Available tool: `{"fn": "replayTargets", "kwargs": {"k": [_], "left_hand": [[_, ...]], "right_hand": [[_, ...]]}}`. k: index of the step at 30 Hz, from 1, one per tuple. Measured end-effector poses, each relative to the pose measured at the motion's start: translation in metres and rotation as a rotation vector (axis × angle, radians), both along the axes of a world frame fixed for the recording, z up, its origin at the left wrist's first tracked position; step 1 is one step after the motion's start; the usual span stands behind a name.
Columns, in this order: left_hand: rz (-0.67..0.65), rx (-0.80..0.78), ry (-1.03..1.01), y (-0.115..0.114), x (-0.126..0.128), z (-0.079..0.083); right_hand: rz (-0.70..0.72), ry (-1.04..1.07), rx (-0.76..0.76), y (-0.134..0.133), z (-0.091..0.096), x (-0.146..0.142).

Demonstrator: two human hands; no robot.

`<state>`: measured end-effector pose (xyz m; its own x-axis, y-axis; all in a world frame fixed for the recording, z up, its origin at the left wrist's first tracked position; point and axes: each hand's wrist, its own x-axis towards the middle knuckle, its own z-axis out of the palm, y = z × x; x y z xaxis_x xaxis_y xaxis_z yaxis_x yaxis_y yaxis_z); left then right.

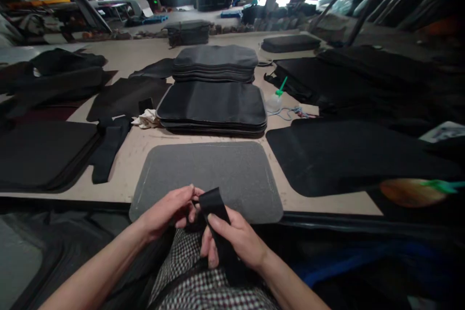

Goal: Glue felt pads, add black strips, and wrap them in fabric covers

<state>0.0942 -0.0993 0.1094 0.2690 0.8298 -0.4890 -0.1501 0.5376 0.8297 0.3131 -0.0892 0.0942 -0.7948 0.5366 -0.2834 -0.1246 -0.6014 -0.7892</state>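
A black strip of material [213,203] is held over my lap at the table's front edge. My right hand [236,235] pinches it, thumb on top, and its lower end hangs down towards my checked clothing. Close by on the left, my left hand [174,207] has its fingers curled at the strip's upper end and seems to grip part of it; the fingertips are partly hidden. Just beyond both hands a grey panel with rounded corners [207,164] lies flat, its near edge slightly over the table edge.
Behind the panel stand stacked black panels [212,104]. A clear bottle with a green nozzle [274,101] stands right of them, a crumpled cloth [146,119] left. Black sheets [356,155] cover the right side; an amber bottle [410,193] lies there. More dark panels [43,152] lie left.
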Motion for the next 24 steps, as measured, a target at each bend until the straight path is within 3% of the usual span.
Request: {"fn": "replayTargets", "kwargs": {"k": [3,7,11,15,20,24], "left_hand": [[-0.031,-0.065,-0.036,0.018,0.013,-0.003],[-0.069,0.05,0.177,0.048,0.023,-0.003],[-0.137,0.168,0.39,0.091,0.023,-0.01],[-0.194,0.371,0.588,0.135,0.028,-0.021],[-0.21,0.826,1.0,0.181,0.05,-0.037],[-0.217,0.873,1.31,0.203,0.066,-0.045]], "right_hand": [[-0.015,0.017,-0.094,-0.002,-0.009,0.0],[-0.088,0.004,-0.126,-0.002,-0.007,0.017],[-0.154,-0.245,0.052,-0.005,-0.002,0.052],[-0.33,-0.488,0.173,-0.009,-0.011,0.076],[-0.502,-0.607,0.317,-0.001,-0.019,0.074],[-0.529,-0.613,0.381,0.01,-0.016,0.07]]}}
